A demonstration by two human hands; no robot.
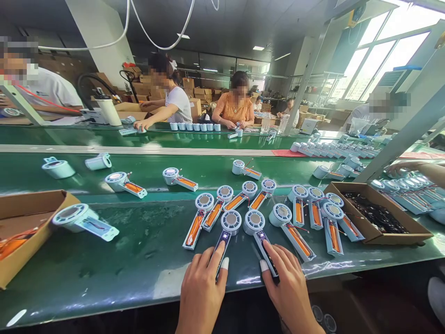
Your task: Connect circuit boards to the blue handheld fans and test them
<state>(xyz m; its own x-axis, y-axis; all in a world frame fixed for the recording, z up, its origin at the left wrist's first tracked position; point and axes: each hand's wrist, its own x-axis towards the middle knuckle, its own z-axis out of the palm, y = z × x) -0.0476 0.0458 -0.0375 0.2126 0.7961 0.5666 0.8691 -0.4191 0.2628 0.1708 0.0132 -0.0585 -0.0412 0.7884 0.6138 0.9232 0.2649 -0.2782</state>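
Two light-blue handheld fans lie side by side at the front of the bench, their open handles showing dark circuit boards. My left hand (205,283) is closed on the handle of the left fan (231,222), index finger pressing the board and thumb along the side. On the right fan (254,221), my right hand (287,278) holds the handle in the same way. Both thumbs have white tips. Around them lie several more fans with orange batteries in their handles, including one fan (295,234) just right of my right hand.
A cardboard box (392,239) of dark parts stands at right; another box (52,204) with orange parts is at left, a fan (86,220) beside it. More fans lie on the green belt (208,160). Co-workers sit across; a co-worker's arm (424,171) reaches in from the right.
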